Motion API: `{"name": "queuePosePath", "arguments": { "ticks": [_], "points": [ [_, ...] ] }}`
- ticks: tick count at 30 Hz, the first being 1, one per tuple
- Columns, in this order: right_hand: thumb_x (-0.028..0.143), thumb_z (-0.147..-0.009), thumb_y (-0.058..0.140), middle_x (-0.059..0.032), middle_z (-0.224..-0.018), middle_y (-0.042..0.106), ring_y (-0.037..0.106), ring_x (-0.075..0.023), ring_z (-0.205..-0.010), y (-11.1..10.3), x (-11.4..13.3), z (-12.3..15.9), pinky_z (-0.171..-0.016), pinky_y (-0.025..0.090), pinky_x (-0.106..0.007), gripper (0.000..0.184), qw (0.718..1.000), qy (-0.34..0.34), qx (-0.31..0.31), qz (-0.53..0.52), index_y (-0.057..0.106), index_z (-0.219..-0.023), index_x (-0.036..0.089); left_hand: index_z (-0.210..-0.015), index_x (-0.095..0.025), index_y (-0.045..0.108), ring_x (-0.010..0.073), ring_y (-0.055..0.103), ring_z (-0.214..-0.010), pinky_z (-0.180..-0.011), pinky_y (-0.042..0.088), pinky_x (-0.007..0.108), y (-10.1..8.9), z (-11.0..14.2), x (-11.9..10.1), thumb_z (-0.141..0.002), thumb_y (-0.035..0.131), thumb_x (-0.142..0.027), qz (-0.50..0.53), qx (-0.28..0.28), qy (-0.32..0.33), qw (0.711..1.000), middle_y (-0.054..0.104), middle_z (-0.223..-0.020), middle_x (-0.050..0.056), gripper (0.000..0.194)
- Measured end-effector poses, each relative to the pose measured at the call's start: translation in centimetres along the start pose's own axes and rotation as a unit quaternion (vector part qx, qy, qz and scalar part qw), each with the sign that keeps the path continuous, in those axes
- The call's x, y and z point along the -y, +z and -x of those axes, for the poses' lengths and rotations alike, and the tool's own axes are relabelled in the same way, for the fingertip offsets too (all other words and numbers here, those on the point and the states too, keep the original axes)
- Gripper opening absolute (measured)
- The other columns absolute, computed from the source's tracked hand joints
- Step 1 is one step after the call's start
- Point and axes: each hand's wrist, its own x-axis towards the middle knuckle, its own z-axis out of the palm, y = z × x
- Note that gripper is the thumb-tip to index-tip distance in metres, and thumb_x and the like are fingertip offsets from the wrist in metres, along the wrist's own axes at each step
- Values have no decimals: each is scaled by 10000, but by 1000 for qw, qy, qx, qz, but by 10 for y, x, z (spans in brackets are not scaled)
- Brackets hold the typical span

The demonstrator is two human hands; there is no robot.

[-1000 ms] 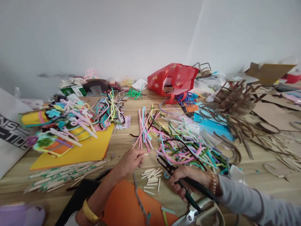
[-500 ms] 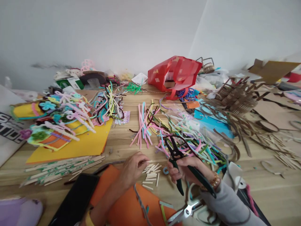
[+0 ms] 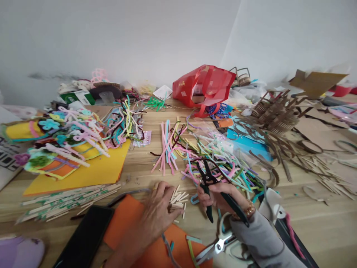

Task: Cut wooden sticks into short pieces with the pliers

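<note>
My left hand (image 3: pixel 157 210) rests palm down at the left edge of a pile of short wooden sticks (image 3: pixel 179 197), its thumb and fingers apart around that side. Some sticks are hidden under the fingers. In my right hand (image 3: pixel 220 197) is a pair of pliers (image 3: pixel 208 179) with dark green handles and black jaws, which stand apart with nothing between them. Just beyond the jaws lies a tangled heap of coloured pipe cleaners (image 3: pixel 231 163). A small bundle of pink and blue pipe cleaners (image 3: pixel 166 149) lies ahead of my left hand.
Metal scissors (image 3: pixel 219 246) and orange sheets (image 3: pixel 156 242) lie near me. At left are a black phone-like slab (image 3: pixel 83 236), long wooden sticks (image 3: pixel 69 201), and pipe-cleaner flowers (image 3: pixel 50 124) by a yellow sheet (image 3: pixel 111 167). Behind stand a red bag (image 3: pixel 184 87) and small brown baskets (image 3: pixel 281 115).
My left hand has gone from pinching a short stick to spreading beside the pile, which is now more bunched. My right hand has raised the pliers, jaws now pointing up. The view shifted slightly.
</note>
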Motion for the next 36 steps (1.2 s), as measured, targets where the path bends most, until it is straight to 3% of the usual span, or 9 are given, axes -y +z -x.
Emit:
{"name": "queuePosePath", "arguments": {
  "ticks": [3,7,12,20,24,28,32,36],
  "points": [
    [260,-738,675,-21,-757,480,422,-120,-646,1,0,0,-636,430,-257,232,1000,-1,-4,1,640,-915,114,-1094,-198,580,288,493,-1061,-931,418,434,7,1,-5,-668,763,-327,-54,-11,-14,998,541,-1100,71,481],
    [321,-718,692,-6,-702,462,408,-108,-583,3,0,-1,-660,449,-292,277,999,32,8,14,626,-873,101,-1118,-190,558,286,496,-1047,-901,436,425,11,0,-10,-739,684,-277,-78,22,-12,997,533,-1110,89,408],
    [340,-711,700,-7,-707,468,419,-115,-596,0,-1,-1,-682,444,-303,288,999,35,10,11,625,-867,109,-1008,-214,571,246,497,-1040,-898,438,378,7,-3,-7,-809,544,-157,-56,36,16,998,538,-1066,65,208],
    [324,-751,678,-12,-732,481,439,-122,-627,-5,-5,-1,-683,402,-291,285,999,46,13,-5,607,-917,104,-1057,-209,593,194,552,-986,-886,439,318,-5,-5,10,-857,447,-118,28,21,33,999,586,-1034,50,264],
    [321,-771,662,-14,-746,494,462,-126,-635,-7,-6,-1,-694,402,-306,265,999,44,10,6,602,-911,104,-975,-199,628,200,583,-949,-854,447,321,-22,-3,33,-899,401,-174,-3,-4,13,1000,630,-996,61,241],
    [334,-746,682,-9,-728,493,466,-126,-625,-7,-7,-2,-674,403,-305,275,999,38,15,14,607,-885,108,-828,-184,646,250,614,-885,-829,451,375,-50,9,73,-897,397,-232,-129,-38,-50,990,671,-896,89,263],
    [343,-721,711,-11,-722,487,461,-127,-624,-6,-6,-4,-661,398,-302,309,999,47,17,12,604,-877,98,-840,-173,659,284,629,-860,-811,457,400,-75,29,107,-885,360,-236,-246,-63,-98,962,681,-854,114,310],
    [344,-721,714,-5,-718,478,450,-120,-621,-6,-6,-4,-657,392,-289,296,998,55,18,5,605,-866,109,-852,-177,662,289,635,-857,-795,470,403,-84,44,123,-905,310,-275,-284,-78,-111,949,675,-843,114,369]
  ]
}}
